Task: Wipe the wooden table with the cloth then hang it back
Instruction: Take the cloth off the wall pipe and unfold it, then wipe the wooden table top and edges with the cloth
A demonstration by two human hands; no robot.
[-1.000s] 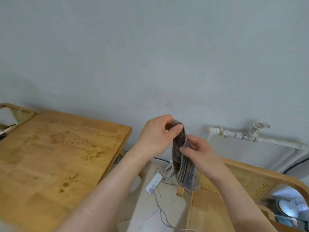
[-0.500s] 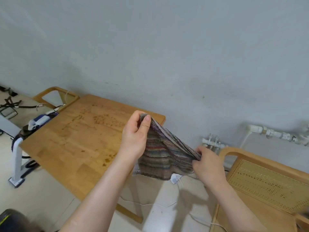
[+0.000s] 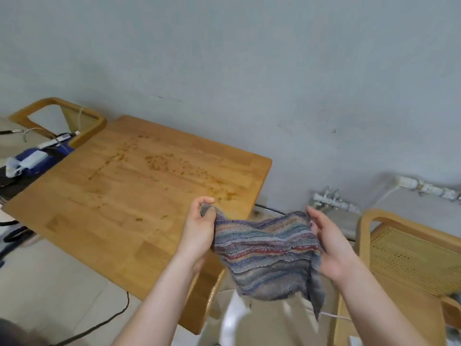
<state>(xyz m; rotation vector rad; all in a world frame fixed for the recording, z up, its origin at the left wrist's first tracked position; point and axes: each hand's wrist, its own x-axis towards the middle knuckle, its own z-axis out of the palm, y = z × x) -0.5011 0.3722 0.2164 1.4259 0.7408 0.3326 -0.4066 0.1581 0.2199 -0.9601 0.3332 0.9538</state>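
A striped, multicoloured cloth [image 3: 267,255] hangs spread out between my two hands, in the air just off the right edge of the wooden table [image 3: 119,208]. My left hand [image 3: 200,231] pinches the cloth's upper left corner between thumb and fingers. My right hand [image 3: 329,245] holds the upper right edge, palm turned inward, with a strip of cloth trailing down below it. The tabletop carries brownish stains and specks across its far and middle parts.
A wooden chair with a cane back [image 3: 409,258] stands at the right, another wooden chair [image 3: 82,121] at the table's far left corner. White pipes [image 3: 334,201] run along the grey wall. A blue device [image 3: 37,158] and cables [image 3: 107,320] lie left of the table.
My hands have drawn apart and lowered, so the bunched cloth now hangs spread open. The view has swung left and down, bringing more of the table into sight.
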